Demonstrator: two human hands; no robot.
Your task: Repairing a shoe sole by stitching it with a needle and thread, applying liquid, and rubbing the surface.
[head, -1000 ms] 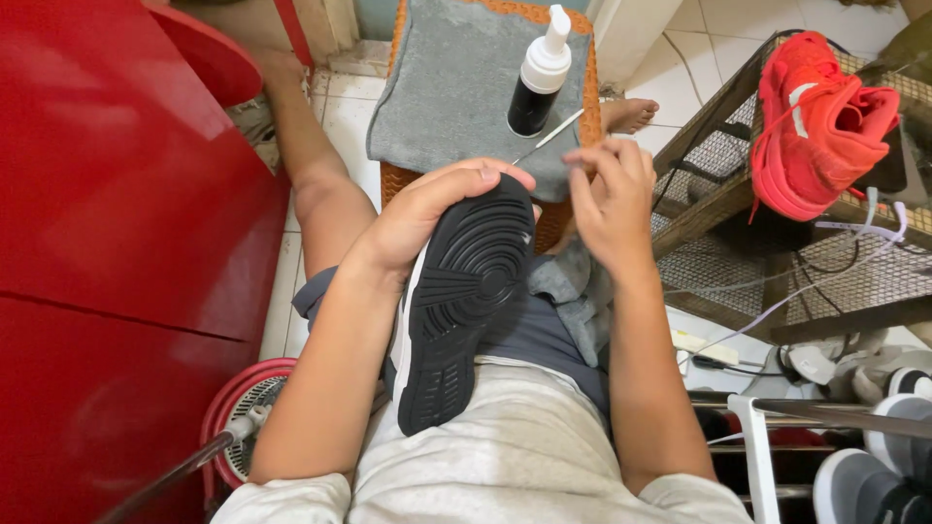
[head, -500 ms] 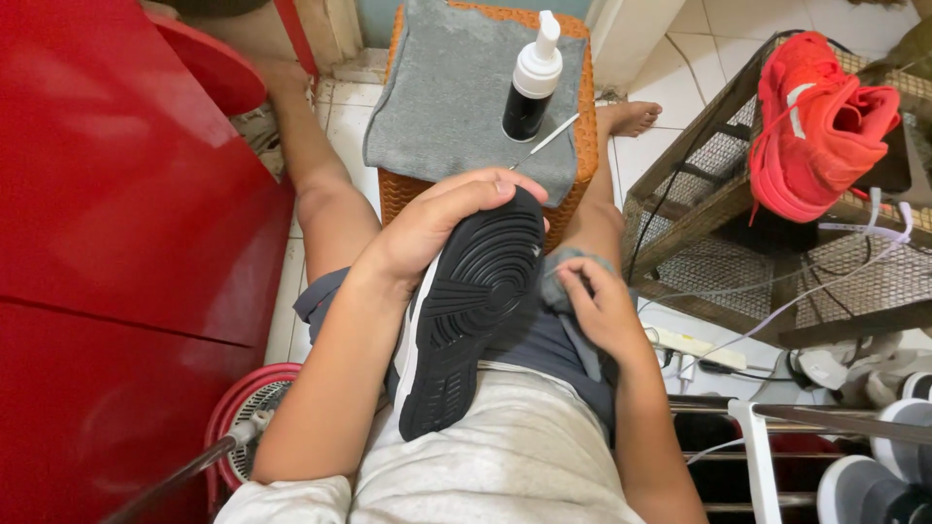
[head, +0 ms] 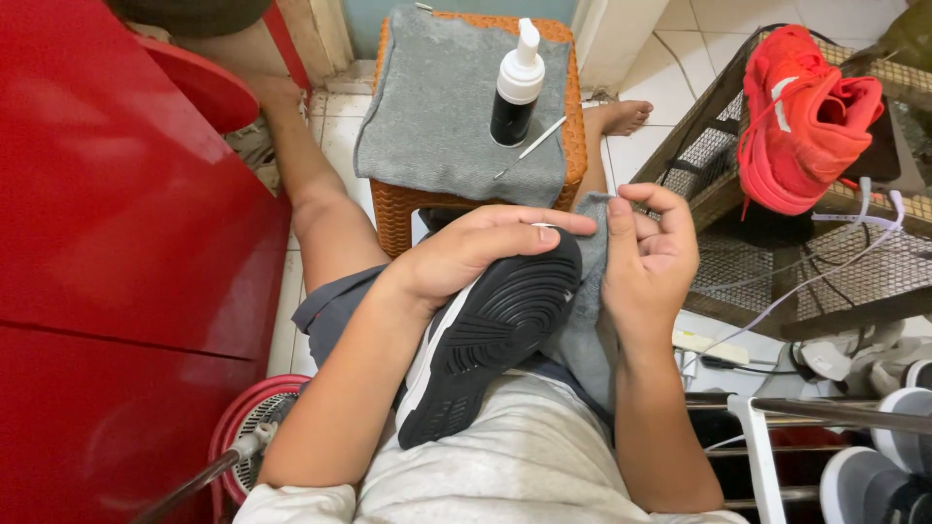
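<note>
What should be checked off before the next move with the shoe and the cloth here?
1. Left hand grips the black shoe, sole up: ok.
2. Right hand holds the grey cloth beside the toe: ok.
3. Bottle stands upright on the stool towel: ok.
4. Thin stick lies beside the bottle: ok.
5. Cloth damp or dry: cannot tell.
6. Sole free of dirt: cannot tell.

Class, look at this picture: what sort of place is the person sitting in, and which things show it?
Probably a tiled corner of a home used for cleaning shoes: a red sneaker on a wire rack, a woven stool holding a spray bottle, and a mop bucket.
</note>
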